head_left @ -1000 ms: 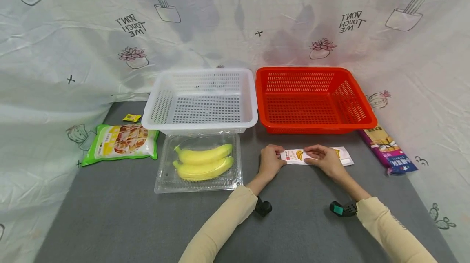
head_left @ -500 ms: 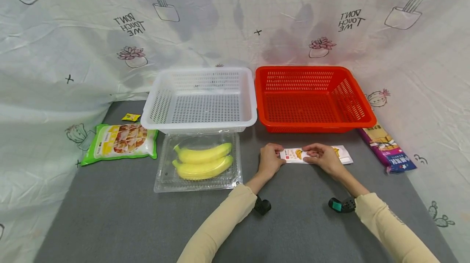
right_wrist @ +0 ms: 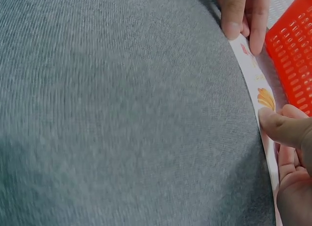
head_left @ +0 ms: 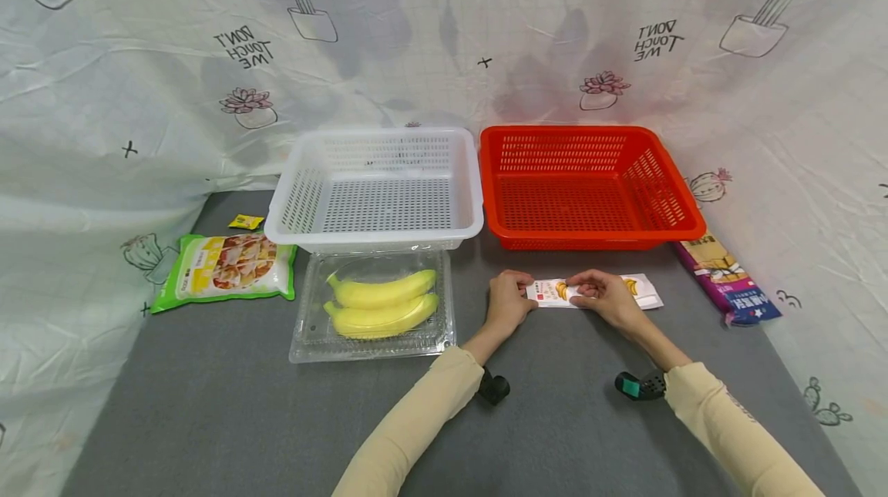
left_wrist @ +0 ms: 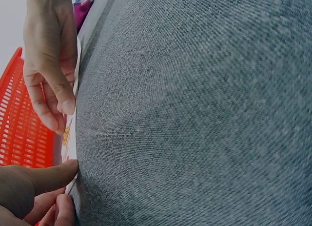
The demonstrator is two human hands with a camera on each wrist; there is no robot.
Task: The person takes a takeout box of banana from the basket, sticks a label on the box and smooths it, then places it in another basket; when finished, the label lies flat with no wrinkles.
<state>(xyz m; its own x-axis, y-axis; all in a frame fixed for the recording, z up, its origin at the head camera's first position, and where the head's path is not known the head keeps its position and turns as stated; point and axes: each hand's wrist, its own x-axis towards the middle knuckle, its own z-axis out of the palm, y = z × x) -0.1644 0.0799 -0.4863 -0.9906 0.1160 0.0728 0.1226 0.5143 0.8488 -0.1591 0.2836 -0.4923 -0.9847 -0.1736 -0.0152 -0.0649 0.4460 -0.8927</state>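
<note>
A long, flat white packet (head_left: 553, 293) printed with yellow bananas lies on the grey table in front of the red basket. My left hand (head_left: 508, 303) pinches its left end between thumb and fingers. Around the middle of the packet, my right hand (head_left: 610, 301) holds it, with the thumb on the near edge in the right wrist view and the fingers on the far side. The packet's right end sticks out past the right hand. Part of its print (right_wrist: 265, 98) shows between the two hands; the right hand covers another stretch.
Behind the packet stands a red basket (head_left: 593, 236), beside a white basket (head_left: 375, 239). A clear plastic tray (head_left: 305, 347) with two bananas (head_left: 381, 304) lies to the left. Farther left are a green-edged food bag (head_left: 229, 270) and a small yellow sachet (head_left: 246, 222). A purple packet (head_left: 728, 281) lies right.
</note>
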